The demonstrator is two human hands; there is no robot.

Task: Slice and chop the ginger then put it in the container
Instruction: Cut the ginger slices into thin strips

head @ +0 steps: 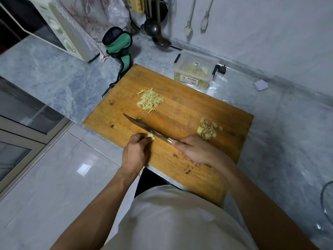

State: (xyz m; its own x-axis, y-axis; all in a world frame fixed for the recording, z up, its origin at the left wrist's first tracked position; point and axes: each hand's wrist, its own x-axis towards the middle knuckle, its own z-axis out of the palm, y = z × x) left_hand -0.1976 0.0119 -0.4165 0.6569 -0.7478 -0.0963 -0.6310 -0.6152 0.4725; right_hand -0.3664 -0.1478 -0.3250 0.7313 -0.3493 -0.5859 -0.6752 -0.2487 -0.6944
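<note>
A wooden cutting board [180, 112] lies on the marble counter. My left hand [136, 153] pinches a small piece of ginger [151, 136] against the board near its front left edge. My right hand [194, 150] grips the handle of a knife [144, 128], whose blade lies right beside the ginger piece. A pile of ginger strips [150, 101] sits at the board's far middle. A second pile of ginger slices [207, 129] lies at the right, just beyond my right hand. A clear plastic container [195, 70] holding ginger stands behind the board.
A microwave [59, 31] stands at the back left. A green and black pouch [118, 46] sits beside it. Ladles [156, 27] hang on the wall. A small paper [260, 85] lies on the counter at right. A glass rim [324, 201] shows at the right edge.
</note>
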